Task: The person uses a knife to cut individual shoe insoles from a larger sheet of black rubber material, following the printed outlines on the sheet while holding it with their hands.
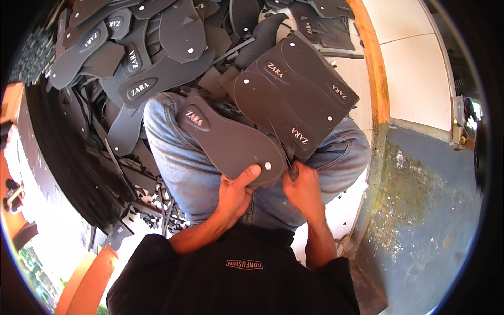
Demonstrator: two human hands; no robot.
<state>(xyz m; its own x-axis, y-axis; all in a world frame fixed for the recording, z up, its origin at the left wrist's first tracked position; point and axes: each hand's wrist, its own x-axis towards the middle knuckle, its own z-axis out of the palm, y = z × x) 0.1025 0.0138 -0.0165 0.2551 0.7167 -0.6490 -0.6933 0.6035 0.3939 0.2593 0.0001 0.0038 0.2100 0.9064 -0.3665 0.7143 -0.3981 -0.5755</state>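
Observation:
My left hand [236, 193] grips the heel end of a dark grey sandal sole [231, 139], its thumb lying on top next to a white dot. The sole slants across my lap, its toe end pointing up and left. In my right hand [304, 193], closed just right of that heel, is a knife [288, 157] with a thin blade pointing away from me; most of its handle is hidden by the fingers. Beyond the blade, a dark foam sheet [294, 89] with several sole shapes pressed into it rests against my right knee.
Cut soles [181, 31] and dark offcuts [212, 81] lie heaped ahead and to the left. Stacked black sheets [63, 157] curve along the left side. Small scraps [149, 202] litter the pale floor by my left leg. At right runs a worn wooden edge [374, 63].

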